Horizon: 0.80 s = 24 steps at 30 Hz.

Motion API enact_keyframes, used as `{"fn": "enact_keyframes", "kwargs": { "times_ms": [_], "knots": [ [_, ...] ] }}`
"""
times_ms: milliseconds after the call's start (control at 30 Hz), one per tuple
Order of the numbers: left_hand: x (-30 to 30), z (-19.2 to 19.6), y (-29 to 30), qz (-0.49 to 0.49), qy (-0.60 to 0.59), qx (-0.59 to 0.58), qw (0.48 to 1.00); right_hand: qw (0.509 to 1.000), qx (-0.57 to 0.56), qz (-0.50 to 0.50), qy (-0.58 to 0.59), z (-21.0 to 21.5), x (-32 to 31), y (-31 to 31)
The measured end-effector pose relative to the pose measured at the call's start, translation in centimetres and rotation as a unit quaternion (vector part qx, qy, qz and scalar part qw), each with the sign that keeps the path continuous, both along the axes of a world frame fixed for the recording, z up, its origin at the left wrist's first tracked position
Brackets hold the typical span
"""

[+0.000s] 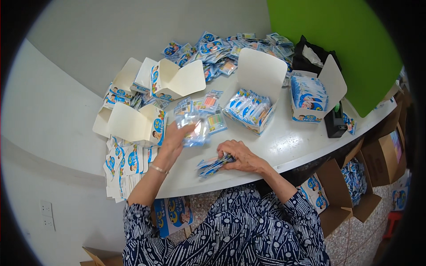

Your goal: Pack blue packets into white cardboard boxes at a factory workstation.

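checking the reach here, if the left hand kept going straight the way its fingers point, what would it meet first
The left hand points up the table; past the clear packet it holds, probably the loose packets first, though depth is unclear.

Bright even light, soft shadows, tabletop glare — fisheye bending, black rim

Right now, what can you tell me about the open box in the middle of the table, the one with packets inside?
The open box is white card with blue cartoon print on its outer wall. Its plain lid flap stands raised at the back. Small clear packets with blue print fill it in leaning rows. It sits on the white table, turned at an angle, apart from both hands, with loose packets beside it.
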<state>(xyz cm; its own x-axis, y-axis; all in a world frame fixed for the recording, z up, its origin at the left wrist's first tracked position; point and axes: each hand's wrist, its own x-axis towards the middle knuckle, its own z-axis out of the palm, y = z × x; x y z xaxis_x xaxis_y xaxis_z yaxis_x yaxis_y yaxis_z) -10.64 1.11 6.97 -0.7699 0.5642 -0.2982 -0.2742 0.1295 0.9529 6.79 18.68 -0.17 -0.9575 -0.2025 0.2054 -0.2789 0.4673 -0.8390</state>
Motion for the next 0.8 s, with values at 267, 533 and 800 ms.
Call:
{"fn": "enact_keyframes", "kwargs": {
  "times_ms": [267, 533, 800],
  "knots": [
    [-1.6, -3.9, 6.3, -0.023, 0.130, -0.083, 0.988, 0.999, 0.006, -0.011, 0.032, -0.3, -0.2, -0.6],
    [-1.1, -4.1, 6.7, -0.040, 0.408, -0.253, 0.876, 0.999, 0.004, -0.021, 0.041, -0.2, 0.1, -0.5],
    [0.9, 1.7, -1.0, -0.285, 0.348, -0.245, 0.859, 0.994, -0.049, -0.083, 0.052, -0.8, 0.6, -0.2]
  ]
}}
